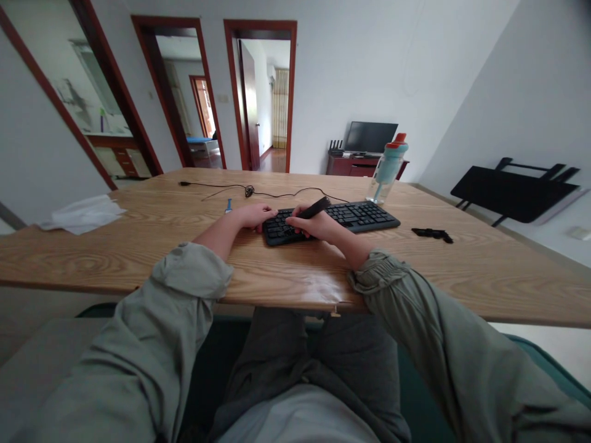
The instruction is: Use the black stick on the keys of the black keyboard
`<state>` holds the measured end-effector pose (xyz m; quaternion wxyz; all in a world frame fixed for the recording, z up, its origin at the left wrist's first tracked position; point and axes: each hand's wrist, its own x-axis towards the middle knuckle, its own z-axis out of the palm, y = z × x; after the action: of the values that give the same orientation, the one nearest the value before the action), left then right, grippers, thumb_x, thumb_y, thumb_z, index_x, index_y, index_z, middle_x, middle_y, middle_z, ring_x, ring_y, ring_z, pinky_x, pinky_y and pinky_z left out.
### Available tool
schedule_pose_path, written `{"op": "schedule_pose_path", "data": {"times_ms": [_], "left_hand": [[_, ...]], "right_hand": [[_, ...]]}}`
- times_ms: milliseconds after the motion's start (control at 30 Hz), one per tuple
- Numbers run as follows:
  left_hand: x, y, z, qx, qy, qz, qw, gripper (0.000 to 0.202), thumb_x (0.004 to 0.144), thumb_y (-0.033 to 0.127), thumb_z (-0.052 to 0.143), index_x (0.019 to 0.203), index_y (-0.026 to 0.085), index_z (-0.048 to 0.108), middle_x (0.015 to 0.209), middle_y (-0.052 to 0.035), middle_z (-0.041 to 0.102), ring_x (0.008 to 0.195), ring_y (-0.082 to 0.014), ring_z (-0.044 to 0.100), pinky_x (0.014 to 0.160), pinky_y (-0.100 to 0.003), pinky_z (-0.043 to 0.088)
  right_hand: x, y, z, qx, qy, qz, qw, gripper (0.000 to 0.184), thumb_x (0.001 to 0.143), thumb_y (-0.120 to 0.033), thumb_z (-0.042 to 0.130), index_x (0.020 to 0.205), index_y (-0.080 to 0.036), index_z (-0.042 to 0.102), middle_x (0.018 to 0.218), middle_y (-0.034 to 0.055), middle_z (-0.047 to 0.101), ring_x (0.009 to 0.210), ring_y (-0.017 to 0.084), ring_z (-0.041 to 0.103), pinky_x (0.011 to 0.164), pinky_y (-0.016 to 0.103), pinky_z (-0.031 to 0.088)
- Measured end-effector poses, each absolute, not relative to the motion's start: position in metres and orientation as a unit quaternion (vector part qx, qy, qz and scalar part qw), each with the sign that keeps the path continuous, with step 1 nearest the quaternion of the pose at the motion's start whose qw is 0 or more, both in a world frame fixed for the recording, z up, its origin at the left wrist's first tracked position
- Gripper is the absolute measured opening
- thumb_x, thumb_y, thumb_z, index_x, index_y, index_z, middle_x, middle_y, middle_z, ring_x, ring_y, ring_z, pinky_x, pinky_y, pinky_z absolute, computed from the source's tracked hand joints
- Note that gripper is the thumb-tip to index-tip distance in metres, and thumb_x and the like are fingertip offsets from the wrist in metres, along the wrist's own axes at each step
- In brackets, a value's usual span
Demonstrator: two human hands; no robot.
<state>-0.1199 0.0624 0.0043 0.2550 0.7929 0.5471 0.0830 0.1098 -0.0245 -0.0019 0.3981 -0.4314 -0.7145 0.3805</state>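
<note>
A black keyboard (355, 215) lies at a slant on the wooden table in front of me. My left hand (255, 215) grips its left end, fingers over the far corner and thumb at the near side. In my right hand (314, 225) is a thick black pen-shaped tool (314, 208), held like a pen above the left part of the keys. Its upper end points up and to the right. The lower tip is too small and partly hidden by my fingers, so its kind is not clear.
The keyboard's cable (286, 194) runs behind it to a plug at the far left. A water bottle (386, 169) stands behind the keyboard's right end. A small black object (433, 234) lies to the right, a small blue item (228, 205) behind my left hand, and white tissue (85, 213) far left.
</note>
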Motion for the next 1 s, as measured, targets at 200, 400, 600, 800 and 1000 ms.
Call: {"op": "schedule_pose_path", "data": {"times_ms": [200, 400, 600, 800, 1000], "left_hand": [[-0.116, 0.050, 0.012, 0.793, 0.554, 0.081, 0.238, 0.060, 0.099, 0.064, 0.048, 0.136, 0.019, 0.067, 0.059, -0.0035, 0.064, 0.051, -0.0203, 0.059, 0.054, -0.030, 0.042], [-0.116, 0.051, 0.012, 0.799, 0.554, 0.062, 0.226, 0.056, 0.103, 0.056, 0.044, 0.140, 0.019, 0.064, 0.062, -0.0034, 0.063, 0.055, -0.0193, 0.060, 0.052, -0.027, 0.039], [-0.116, 0.055, 0.009, 0.803, 0.546, 0.065, 0.229, 0.057, 0.101, 0.058, 0.048, 0.138, 0.019, 0.065, 0.060, -0.0026, 0.062, 0.056, -0.0200, 0.061, 0.054, -0.027, 0.041], [-0.114, 0.047, 0.015, 0.807, 0.542, 0.064, 0.227, 0.057, 0.101, 0.058, 0.048, 0.135, 0.016, 0.066, 0.057, -0.0022, 0.060, 0.055, -0.0207, 0.059, 0.054, -0.028, 0.042], [-0.115, 0.049, 0.015, 0.810, 0.540, 0.056, 0.221, 0.057, 0.103, 0.056, 0.044, 0.139, 0.017, 0.062, 0.062, -0.0028, 0.061, 0.057, -0.0197, 0.060, 0.052, -0.027, 0.040]], "right_hand": [[0.105, -0.022, 0.004, -0.438, -0.729, 0.357, 0.386, 0.024, 0.086, -0.035, 0.078, 0.082, -0.021, 0.059, 0.062, -0.0048, 0.059, 0.049, 0.009, 0.046, 0.044, 0.022, 0.035], [0.098, -0.006, 0.021, -0.424, -0.788, 0.323, 0.309, 0.025, 0.082, -0.035, 0.081, 0.076, -0.018, 0.063, 0.064, -0.0019, 0.059, 0.058, 0.012, 0.051, 0.054, 0.026, 0.042], [0.096, -0.014, 0.020, -0.428, -0.803, 0.236, 0.341, 0.019, 0.082, -0.028, 0.075, 0.076, -0.018, 0.061, 0.072, -0.0001, 0.062, 0.069, 0.015, 0.056, 0.068, 0.029, 0.046], [0.097, -0.023, 0.016, -0.450, -0.805, 0.219, 0.319, 0.017, 0.083, -0.030, 0.076, 0.082, -0.017, 0.065, 0.076, 0.0001, 0.065, 0.072, 0.015, 0.057, 0.070, 0.029, 0.045], [0.097, -0.025, 0.012, -0.434, -0.820, 0.206, 0.311, 0.015, 0.084, -0.028, 0.074, 0.080, -0.017, 0.064, 0.074, -0.0004, 0.065, 0.070, 0.014, 0.055, 0.066, 0.027, 0.041]]}}
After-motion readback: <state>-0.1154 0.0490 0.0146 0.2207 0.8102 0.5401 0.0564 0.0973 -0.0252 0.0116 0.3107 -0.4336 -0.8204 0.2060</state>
